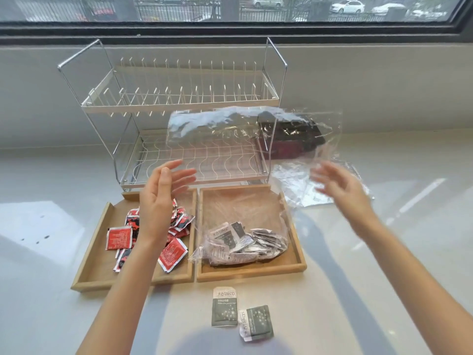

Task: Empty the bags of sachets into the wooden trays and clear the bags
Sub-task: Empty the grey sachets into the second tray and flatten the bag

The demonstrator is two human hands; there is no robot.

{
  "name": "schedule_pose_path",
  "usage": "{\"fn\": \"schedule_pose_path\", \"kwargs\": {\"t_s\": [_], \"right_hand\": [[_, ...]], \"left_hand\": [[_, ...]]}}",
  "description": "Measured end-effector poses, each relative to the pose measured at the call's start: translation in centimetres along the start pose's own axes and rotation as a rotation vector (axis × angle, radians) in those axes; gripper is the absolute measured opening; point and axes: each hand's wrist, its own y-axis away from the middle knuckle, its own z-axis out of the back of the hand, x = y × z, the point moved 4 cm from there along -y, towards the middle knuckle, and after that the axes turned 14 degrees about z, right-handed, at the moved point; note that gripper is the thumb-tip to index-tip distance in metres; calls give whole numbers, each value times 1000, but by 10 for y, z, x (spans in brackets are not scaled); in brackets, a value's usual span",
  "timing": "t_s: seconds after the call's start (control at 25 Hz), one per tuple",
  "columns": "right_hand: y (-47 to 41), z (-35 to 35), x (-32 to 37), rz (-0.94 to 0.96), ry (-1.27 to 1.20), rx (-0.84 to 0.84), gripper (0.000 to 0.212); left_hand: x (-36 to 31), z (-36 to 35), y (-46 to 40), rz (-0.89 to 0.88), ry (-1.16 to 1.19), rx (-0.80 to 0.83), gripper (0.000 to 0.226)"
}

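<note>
A clear empty plastic bag (pixel 230 129) floats in the air above the trays, in front of the rack. Below it my left hand (pixel 163 198) and my right hand (pixel 337 185) are raised with straight fingers, holding nothing; the right one is blurred close to the bag's lower right edge. Loose red sachets (pixel 119 237) lie in the left wooden tray (pixel 87 257). In the right wooden tray (pixel 250 274) lies a clear bag of grey sachets (pixel 243 242). Two grey sachets (pixel 224 307) lie on the counter in front of the trays.
A two-tier wire dish rack (pixel 179 98) stands right behind the trays. Another flat clear bag (pixel 302 190) lies on the counter right of the rack, with a dark red and black packet (pixel 294 144) behind it. A window ledge runs along the back.
</note>
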Motion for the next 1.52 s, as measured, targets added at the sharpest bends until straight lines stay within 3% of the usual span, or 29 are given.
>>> {"fn": "schedule_pose_path", "kwargs": {"t_s": [0.12, 0.32, 0.4, 0.48, 0.6, 0.72, 0.92, 1.0, 1.08, 1.24, 1.36, 1.52], "right_hand": [[50, -42, -51, -218, 122, 326, 61], [76, -83, -73, -269, 94, 481, 88], [75, -90, -70, -262, 140, 527, 86], [75, -95, -71, -231, 224, 527, 78], [75, -101, -77, -187, 418, 545, 69], [76, -108, -79, -155, 621, 628, 70], [72, -111, -80, -149, 528, 584, 65], [68, -106, -75, -139, 379, 447, 55], [63, -96, -67, -229, 181, 339, 38], [55, -79, -49, -336, -173, 375, 17], [59, -72, -33, -419, -282, 447, 22], [78, -74, -28, -638, -383, 403, 24]], "left_hand": [[11, -1, -1, 70, 13, 73, 31], [56, -9, 23, 237, -250, 284, 118], [89, -9, 36, 399, -366, 357, 136], [117, -7, 46, 476, -542, 380, 134], [136, -9, 47, 392, -875, 321, 123], [140, -14, 41, 403, -946, 229, 101], [127, -25, 33, 294, -1107, 152, 59], [113, -29, 33, 186, -1004, 178, 46], [99, -28, 32, 202, -735, 212, 34], [78, -29, 30, 497, -269, 359, 28], [73, -36, 36, 698, 17, 456, 24], [77, -34, 50, 865, 109, 428, 21]]}}
